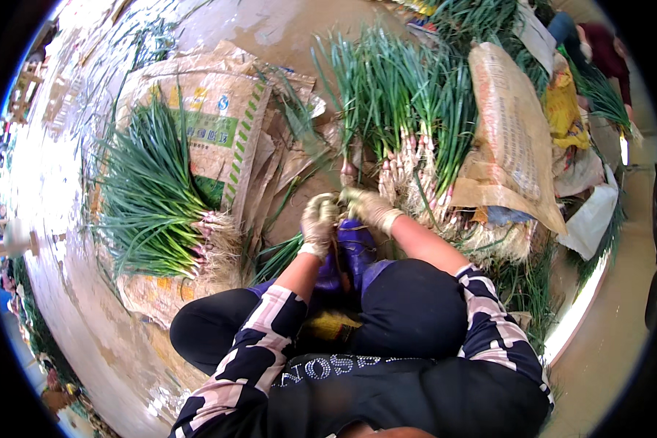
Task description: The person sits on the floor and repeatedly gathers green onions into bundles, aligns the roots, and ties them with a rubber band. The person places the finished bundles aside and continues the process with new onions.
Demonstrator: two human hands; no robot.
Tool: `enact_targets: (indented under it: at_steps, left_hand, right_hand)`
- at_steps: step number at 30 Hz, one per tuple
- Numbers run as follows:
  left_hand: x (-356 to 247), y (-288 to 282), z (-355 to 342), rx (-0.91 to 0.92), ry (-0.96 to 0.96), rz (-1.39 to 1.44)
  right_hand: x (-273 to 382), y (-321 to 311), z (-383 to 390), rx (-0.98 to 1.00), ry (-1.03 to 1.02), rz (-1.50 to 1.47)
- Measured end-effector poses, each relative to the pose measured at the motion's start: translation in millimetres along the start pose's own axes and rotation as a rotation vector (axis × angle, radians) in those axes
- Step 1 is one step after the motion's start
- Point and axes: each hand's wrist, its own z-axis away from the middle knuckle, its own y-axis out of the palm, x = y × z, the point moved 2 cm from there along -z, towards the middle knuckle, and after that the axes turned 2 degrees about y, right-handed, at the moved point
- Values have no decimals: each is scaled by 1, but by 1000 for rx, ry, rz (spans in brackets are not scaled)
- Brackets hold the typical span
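My left hand [317,223] and my right hand [366,208], both in pale gloves, are close together above my purple boots [358,248]. My right hand's fingers close on the lower end of a green onion [348,169] with a reddish bulb and upright leaves. My left hand is curled beside it; what lies in its fingers is too small to make out. A pile of green onions [150,197] with pale roots lies on sacks at left. More bunches [423,117] lie ahead to the right, bulbs toward me.
Flattened sacks [230,117] cover the wet floor [66,190] ahead and left. A tan sack [507,139] lies over onions at right, near a yellow sack [566,109]. At the top right is a person [606,62] in dark red.
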Motion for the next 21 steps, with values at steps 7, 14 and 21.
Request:
enact_targets:
  at_steps: [7,14,21]
  left_hand:
    - [-30,-19,7,-134,167,-83]
    - [1,-18,7,-72,-120,64]
    - [-20,7,-26,228,-431,276]
  right_hand:
    - [5,-38,27,174,55,322]
    - [-36,-184,38,-1102,390,399]
    - [38,-144,67,-1021,177,403]
